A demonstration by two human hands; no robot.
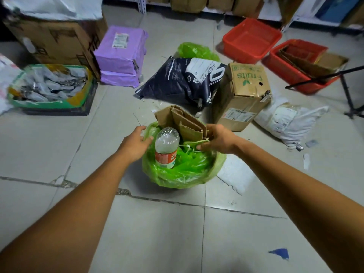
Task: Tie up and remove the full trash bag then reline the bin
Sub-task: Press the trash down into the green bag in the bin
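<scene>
A bin lined with a green trash bag (183, 172) stands on the tiled floor in front of me. Out of it stick an empty plastic bottle (167, 148) with a red label and folded cardboard (183, 123). My left hand (136, 142) pinches the bag's rim on the left side. My right hand (218, 139) grips the bag's rim and a pale green strip of it on the right side, beside the cardboard. A second crumpled green bag (197, 51) lies on the floor further back.
Around the bin lie a "Fruits" cardboard box (244, 95), a dark pet-litter sack (183, 81), a white parcel (289, 121), purple parcels (122, 56), two red crates (250, 39), a green-lined crate (51, 85) and a black stand's leg (346, 93).
</scene>
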